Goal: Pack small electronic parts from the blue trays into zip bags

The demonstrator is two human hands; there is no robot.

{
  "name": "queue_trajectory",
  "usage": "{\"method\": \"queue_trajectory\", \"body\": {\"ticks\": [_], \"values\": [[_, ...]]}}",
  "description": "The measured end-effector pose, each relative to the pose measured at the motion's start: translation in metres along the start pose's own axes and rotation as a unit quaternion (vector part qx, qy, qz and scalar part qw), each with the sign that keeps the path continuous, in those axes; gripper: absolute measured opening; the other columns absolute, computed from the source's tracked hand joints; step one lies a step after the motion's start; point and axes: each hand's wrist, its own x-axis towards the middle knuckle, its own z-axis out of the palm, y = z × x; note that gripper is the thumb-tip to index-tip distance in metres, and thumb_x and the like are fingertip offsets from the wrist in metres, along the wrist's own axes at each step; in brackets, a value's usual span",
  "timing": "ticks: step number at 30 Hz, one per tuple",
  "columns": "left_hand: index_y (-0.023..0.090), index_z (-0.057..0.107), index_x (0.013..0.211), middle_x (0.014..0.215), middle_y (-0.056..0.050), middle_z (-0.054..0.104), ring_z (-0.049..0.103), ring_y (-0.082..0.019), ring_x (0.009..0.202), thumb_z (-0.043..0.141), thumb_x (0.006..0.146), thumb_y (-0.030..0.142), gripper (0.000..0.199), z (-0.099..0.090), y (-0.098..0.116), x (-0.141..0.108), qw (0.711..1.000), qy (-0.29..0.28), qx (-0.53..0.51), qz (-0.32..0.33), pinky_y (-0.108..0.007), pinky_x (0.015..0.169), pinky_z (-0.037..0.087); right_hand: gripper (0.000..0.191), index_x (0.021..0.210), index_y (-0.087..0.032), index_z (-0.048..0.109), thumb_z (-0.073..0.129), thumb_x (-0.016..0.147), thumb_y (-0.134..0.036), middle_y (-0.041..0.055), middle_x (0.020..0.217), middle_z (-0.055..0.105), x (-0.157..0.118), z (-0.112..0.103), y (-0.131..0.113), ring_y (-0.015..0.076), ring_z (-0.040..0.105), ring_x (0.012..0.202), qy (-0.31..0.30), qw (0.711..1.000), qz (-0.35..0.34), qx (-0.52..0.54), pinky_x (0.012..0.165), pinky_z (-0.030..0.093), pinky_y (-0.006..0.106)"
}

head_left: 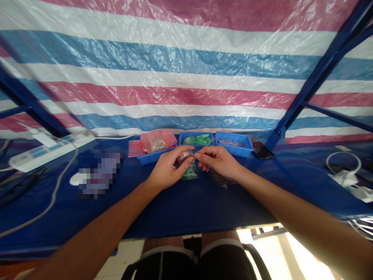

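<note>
My left hand (166, 168) is closed on a small clear plastic bag (185, 155) with something shiny in it, too small to make out. From the other side my right hand (219, 160) pinches the edge of that bag between thumb and fingers. Just below the hands, a small bag of green pieces (190, 173) lies on the blue table. Partly under my right hand lies another clear bag with dark contents (221, 181). Behind the hands stand three blue bins; the middle bin (196, 134) holds green bags.
Pink bags (159, 140) heap over the left bin (153, 157); the right bin (234, 151) holds clear bags. A phone (264, 149) lies to its right. At left are a power strip (52, 151) and cable; at right, a white cable (344, 154). Striped sheeting hangs behind.
</note>
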Motion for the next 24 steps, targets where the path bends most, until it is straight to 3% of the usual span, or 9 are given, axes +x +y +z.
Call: {"method": "queue_trajectory", "body": {"ticks": [4,13,16,18,20,24], "values": [[0.022,0.070,0.137,0.108,-0.003,0.081,0.074,-0.015,0.083,0.067,0.106,0.036,0.035,0.000,0.001,0.000,1.000,-0.001,-0.005,0.002,-0.025,0.080,0.057,0.042,0.098,-0.019,0.082,0.083,0.090,-0.061,0.0008,0.077,0.073,0.000,-0.001,0.001,0.0125,0.064,0.060,0.003,1.000,-0.002,-0.001,0.059,0.052,0.026],[0.023,0.067,0.141,0.113,-0.005,0.078,0.072,-0.016,0.084,0.068,0.105,0.036,0.039,0.000,0.004,0.000,1.000,-0.005,-0.001,0.010,-0.028,0.080,0.060,0.037,0.091,-0.020,0.079,0.084,0.090,-0.056,0.0004,0.075,0.072,-0.001,-0.001,0.000,0.0129,0.064,0.061,0.012,1.000,-0.006,-0.010,0.059,0.051,0.026],[0.023,0.060,0.151,0.138,-0.012,0.068,0.072,-0.024,0.111,0.081,0.096,0.041,0.062,-0.002,0.005,0.002,0.999,0.017,0.011,0.041,-0.034,0.090,0.063,0.040,0.084,-0.020,0.075,0.084,0.089,-0.058,-0.0010,0.071,0.069,0.000,-0.001,-0.004,0.0119,0.061,0.057,0.045,0.999,-0.002,-0.008,0.058,0.050,0.026],[0.024,0.060,0.153,0.154,-0.016,0.058,0.062,-0.032,0.136,0.088,0.089,0.043,0.073,-0.002,0.004,0.004,0.996,0.032,0.021,0.080,-0.042,0.104,0.061,0.041,0.080,-0.020,0.071,0.084,0.088,-0.058,-0.0023,0.068,0.066,0.001,-0.001,-0.006,0.0114,0.058,0.055,0.069,0.997,0.010,0.014,0.057,0.048,0.026],[0.026,0.068,0.144,0.159,-0.015,0.054,0.055,-0.034,0.146,0.090,0.089,0.040,0.061,-0.002,0.002,0.005,0.992,0.039,0.036,0.118,-0.047,0.113,0.057,0.042,0.078,-0.020,0.069,0.085,0.086,-0.058,-0.0035,0.064,0.062,0.001,0.000,-0.008,0.0114,0.056,0.054,0.085,0.995,0.028,0.053,0.055,0.047,0.026],[0.027,0.081,0.117,0.146,-0.011,0.066,0.065,-0.027,0.131,0.078,0.100,0.028,0.018,-0.002,-0.001,0.006,0.987,0.057,0.052,0.144,-0.044,0.107,0.058,0.041,0.075,-0.020,0.067,0.087,0.083,-0.055,-0.0033,0.062,0.060,0.001,0.001,-0.009,0.0116,0.054,0.053,0.071,0.990,0.060,0.102,0.055,0.047,0.026]]}}
